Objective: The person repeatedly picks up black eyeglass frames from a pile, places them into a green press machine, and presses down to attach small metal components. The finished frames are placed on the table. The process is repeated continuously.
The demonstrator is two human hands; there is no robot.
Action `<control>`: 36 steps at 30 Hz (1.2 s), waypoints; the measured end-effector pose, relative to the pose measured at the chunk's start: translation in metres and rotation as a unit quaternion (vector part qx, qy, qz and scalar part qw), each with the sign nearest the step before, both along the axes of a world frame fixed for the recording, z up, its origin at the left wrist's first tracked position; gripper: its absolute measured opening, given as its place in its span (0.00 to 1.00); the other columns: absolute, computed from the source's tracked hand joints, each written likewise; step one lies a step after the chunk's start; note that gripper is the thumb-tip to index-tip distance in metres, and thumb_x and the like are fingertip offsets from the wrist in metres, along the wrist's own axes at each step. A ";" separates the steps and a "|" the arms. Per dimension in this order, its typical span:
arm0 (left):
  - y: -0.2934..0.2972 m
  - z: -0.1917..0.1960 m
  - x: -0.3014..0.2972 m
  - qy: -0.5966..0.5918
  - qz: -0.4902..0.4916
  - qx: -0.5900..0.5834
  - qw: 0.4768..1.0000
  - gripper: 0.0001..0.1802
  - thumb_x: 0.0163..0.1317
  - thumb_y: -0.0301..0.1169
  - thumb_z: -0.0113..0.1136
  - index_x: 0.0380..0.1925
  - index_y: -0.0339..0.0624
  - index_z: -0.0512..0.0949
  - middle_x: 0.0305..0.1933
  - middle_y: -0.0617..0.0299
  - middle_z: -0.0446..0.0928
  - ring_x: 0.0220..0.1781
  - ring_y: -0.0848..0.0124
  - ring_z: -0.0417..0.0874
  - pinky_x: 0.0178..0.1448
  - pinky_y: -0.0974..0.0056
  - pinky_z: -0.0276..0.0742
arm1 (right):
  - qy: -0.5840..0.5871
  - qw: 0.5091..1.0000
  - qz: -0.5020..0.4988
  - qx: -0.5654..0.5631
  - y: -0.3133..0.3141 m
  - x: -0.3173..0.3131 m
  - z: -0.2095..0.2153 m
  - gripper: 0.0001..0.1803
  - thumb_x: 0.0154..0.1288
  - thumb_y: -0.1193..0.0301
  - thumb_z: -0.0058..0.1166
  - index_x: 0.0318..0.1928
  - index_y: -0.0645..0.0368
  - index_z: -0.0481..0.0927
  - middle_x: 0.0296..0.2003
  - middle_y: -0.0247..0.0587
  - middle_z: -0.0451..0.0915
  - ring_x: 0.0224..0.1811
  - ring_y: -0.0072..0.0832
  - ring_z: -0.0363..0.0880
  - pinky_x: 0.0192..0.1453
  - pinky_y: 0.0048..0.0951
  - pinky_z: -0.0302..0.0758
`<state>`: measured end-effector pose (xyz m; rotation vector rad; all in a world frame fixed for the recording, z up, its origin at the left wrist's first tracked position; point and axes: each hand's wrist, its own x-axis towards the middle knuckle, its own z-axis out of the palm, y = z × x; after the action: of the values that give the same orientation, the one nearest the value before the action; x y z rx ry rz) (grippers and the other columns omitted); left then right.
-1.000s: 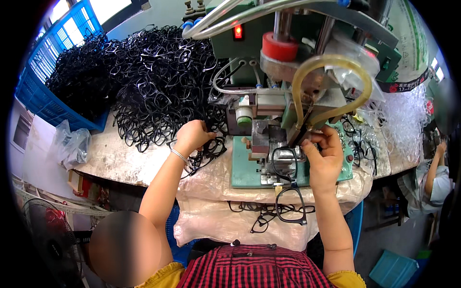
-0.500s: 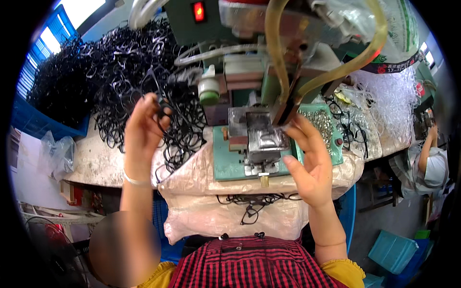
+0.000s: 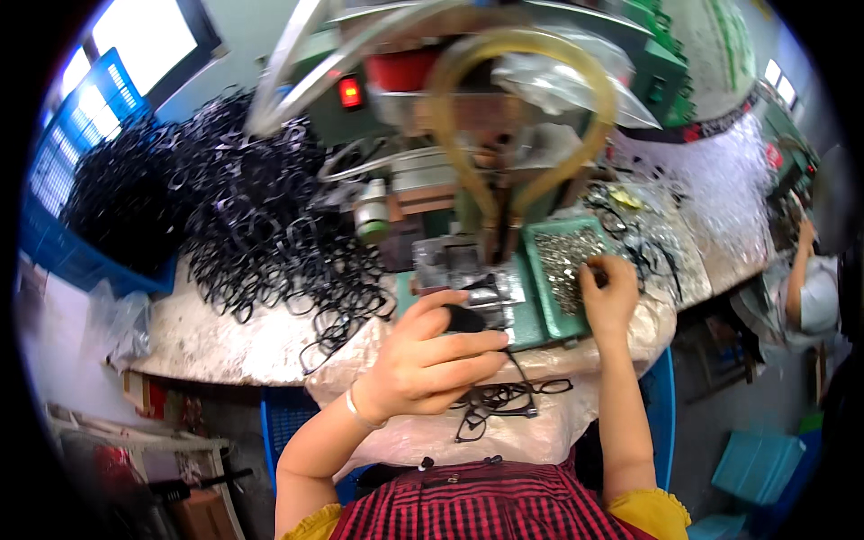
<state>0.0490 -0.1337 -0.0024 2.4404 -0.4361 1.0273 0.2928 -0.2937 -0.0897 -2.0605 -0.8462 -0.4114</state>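
Observation:
My left hand (image 3: pixel 430 358) is closed round a black eyeglass frame (image 3: pixel 465 318), partly hidden by my fingers, at the front of the machine's metal fixture (image 3: pixel 490 292). Over at the right, my right hand (image 3: pixel 614 290) has thumb and fingertips pinched together at the edge of a green tray (image 3: pixel 540 286) full of small metal parts (image 3: pixel 569 256). Whatever lies in that pinch is too small to make out. Several black eyeglass frames (image 3: pixel 508 400) rest on the covered ledge in front of me, below the fixture.
A big heap of black eyeglass frames (image 3: pixel 261 216) covers the table's left, beside a blue crate (image 3: pixel 99 247). Yellowish hoses (image 3: pixel 441 99) loop above the fixture. Clear plastic pieces (image 3: pixel 711 180) are piled at the right. Another person (image 3: pixel 814 288) sits at the far right.
My left hand has come from the frame heap rightward and nearer, to the fixture, with a black frame. My right hand has left the fixture for the tray, and its fingers have closed.

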 end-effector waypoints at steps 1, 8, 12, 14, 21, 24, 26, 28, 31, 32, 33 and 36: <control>0.000 0.001 0.001 -0.013 -0.003 -0.005 1.000 0.13 0.52 0.27 0.65 0.39 0.45 0.85 0.49 0.62 0.85 0.25 0.65 0.67 0.61 0.47 0.76 | -0.004 1.000 0.002 -0.007 0.000 0.000 0.000 0.06 0.54 0.75 0.63 0.33 0.60 0.81 0.33 0.42 0.81 0.40 0.44 0.77 0.49 0.40 0.72; -0.007 -0.018 -0.011 -0.036 0.040 -0.016 0.998 0.13 0.56 0.26 0.59 0.41 0.47 0.84 0.54 0.61 0.83 0.39 0.63 0.82 0.64 0.47 0.74 | 0.084 0.995 0.027 0.042 -0.004 0.003 -0.016 0.06 0.63 0.75 0.59 0.39 0.64 0.82 0.34 0.41 0.82 0.36 0.31 0.79 0.45 0.30 0.75; 0.007 -0.070 -0.041 -0.086 0.297 -0.004 0.951 0.19 0.52 0.22 0.62 0.47 0.40 0.80 0.55 0.55 0.82 0.47 0.58 0.83 0.56 0.54 0.74 | 0.161 0.977 0.027 0.134 -0.021 -0.007 -0.019 0.06 0.63 0.78 0.59 0.40 0.65 0.82 0.32 0.34 0.80 0.36 0.22 0.76 0.45 0.24 0.73; 0.043 -0.066 -0.029 -0.100 0.434 -0.202 0.872 0.26 0.54 0.20 0.65 0.55 0.35 0.73 0.55 0.50 0.77 0.55 0.52 0.76 0.61 0.52 0.67 | 0.146 0.984 0.044 0.095 -0.024 -0.012 -0.021 0.06 0.63 0.78 0.59 0.40 0.65 0.82 0.33 0.35 0.81 0.37 0.22 0.77 0.46 0.24 0.73; 0.159 -0.080 0.016 0.133 0.423 -0.116 0.889 0.39 0.41 0.34 0.76 0.57 0.37 0.75 0.66 0.48 0.68 0.63 0.47 0.66 0.69 0.51 0.67 | 0.141 0.977 0.112 0.113 0.014 -0.028 0.006 0.08 0.64 0.80 0.57 0.43 0.65 0.83 0.37 0.36 0.84 0.41 0.22 0.79 0.49 0.23 0.74; 0.151 -0.037 -0.005 0.124 0.440 -0.088 0.885 0.31 0.45 0.34 0.75 0.52 0.39 0.79 0.61 0.50 0.73 0.62 0.51 0.69 0.68 0.54 0.68 | 0.166 0.972 0.119 0.119 0.013 -0.027 0.003 0.09 0.66 0.79 0.57 0.46 0.65 0.83 0.40 0.34 0.84 0.43 0.19 0.78 0.50 0.22 0.73; 0.148 -0.015 -0.022 0.112 0.441 -0.100 0.885 0.23 0.49 0.33 0.72 0.47 0.40 0.82 0.56 0.52 0.77 0.58 0.52 0.72 0.65 0.56 0.70 | 0.188 0.968 0.116 0.120 0.010 -0.025 0.001 0.09 0.66 0.78 0.57 0.46 0.65 0.83 0.40 0.34 0.84 0.43 0.19 0.78 0.50 0.21 0.73; 0.143 -0.007 -0.033 0.152 0.459 -0.110 0.869 0.14 0.52 0.32 0.69 0.39 0.40 0.82 0.43 0.54 0.82 0.46 0.55 0.81 0.53 0.56 0.77 | 0.200 0.965 0.118 0.123 0.008 -0.023 -0.003 0.09 0.66 0.78 0.58 0.46 0.65 0.83 0.40 0.33 0.84 0.42 0.18 0.78 0.49 0.21 0.73; 0.123 -0.040 -0.036 0.247 0.535 -0.083 0.804 0.13 0.54 0.41 0.69 0.27 0.42 0.83 0.29 0.54 0.83 0.35 0.52 0.85 0.40 0.54 0.80 | 0.214 0.965 0.090 0.119 0.007 -0.025 -0.013 0.08 0.63 0.79 0.59 0.43 0.65 0.84 0.36 0.33 0.83 0.39 0.18 0.78 0.46 0.20 0.73; 0.122 -0.055 -0.037 0.305 0.552 -0.060 0.774 0.14 0.53 0.42 0.70 0.26 0.43 0.84 0.28 0.53 0.83 0.34 0.52 0.85 0.39 0.53 0.80 | 0.224 0.964 0.077 0.120 0.005 -0.028 -0.010 0.08 0.63 0.79 0.60 0.43 0.65 0.84 0.36 0.34 0.83 0.39 0.19 0.78 0.47 0.21 0.73; 0.123 -0.071 -0.040 0.365 0.566 -0.037 0.739 0.15 0.53 0.43 0.71 0.25 0.43 0.85 0.28 0.53 0.83 0.33 0.52 0.85 0.38 0.53 0.80 | 0.207 0.968 0.065 0.123 -0.001 -0.027 -0.014 0.08 0.63 0.79 0.60 0.43 0.65 0.84 0.36 0.34 0.84 0.39 0.19 0.78 0.47 0.22 0.74; 0.128 -0.107 -0.066 0.318 0.539 -0.117 0.771 0.14 0.53 0.43 0.70 0.28 0.44 0.88 0.26 0.54 0.83 0.31 0.54 0.85 0.37 0.55 0.79 | 0.204 0.969 0.038 0.131 -0.026 -0.031 -0.017 0.07 0.63 0.79 0.60 0.42 0.66 0.84 0.37 0.36 0.84 0.41 0.22 0.79 0.50 0.24 0.74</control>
<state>-0.0170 -0.0054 -0.1090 2.5017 1.3702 0.4263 0.2620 -0.3202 -0.1067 -1.7743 -0.5837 -0.0441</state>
